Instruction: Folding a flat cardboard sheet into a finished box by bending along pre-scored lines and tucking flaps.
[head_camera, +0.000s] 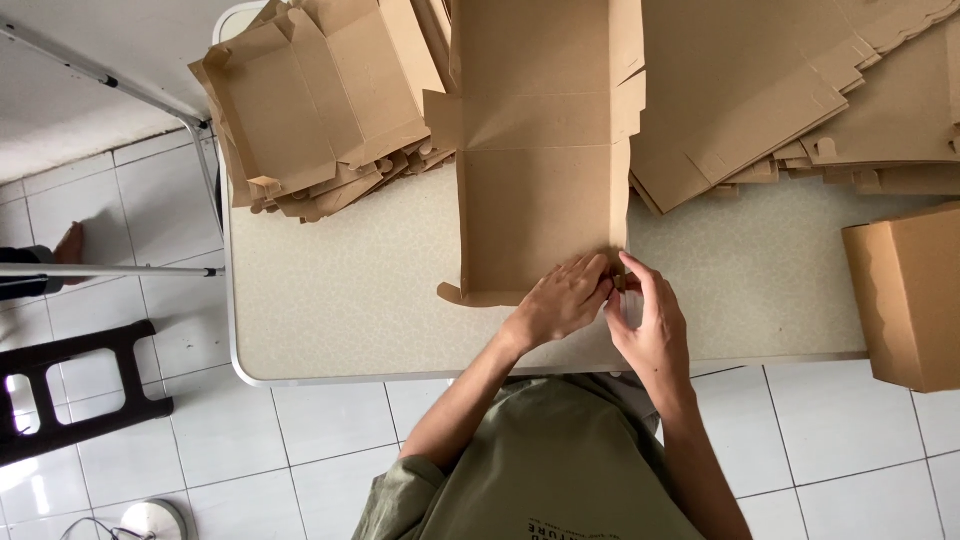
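At box blank's (535, 215) near corner, left hand (563, 300) and right hand (650, 325) pinching a half-hidden flap.

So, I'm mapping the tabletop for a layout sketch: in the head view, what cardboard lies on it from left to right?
Messy stack of flat brown cardboard blanks → half-folded brown cardboard box held by the left hand and right hand → overlapping flat brown cardboard sheets → closed brown cardboard box.

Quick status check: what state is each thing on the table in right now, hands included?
Brown cardboard box blank: unfolded flat, side walls partly raised, near right corner being folded.
Left hand: resting on the blank's near right corner.
Right hand: fingers pinching that corner's flap.
Left stack of brown cardboard blanks: flat, loosely piled.
Right stack of brown cardboard blanks: flat, fanned out.
Assembled brown cardboard box: closed, overhanging the table edge.
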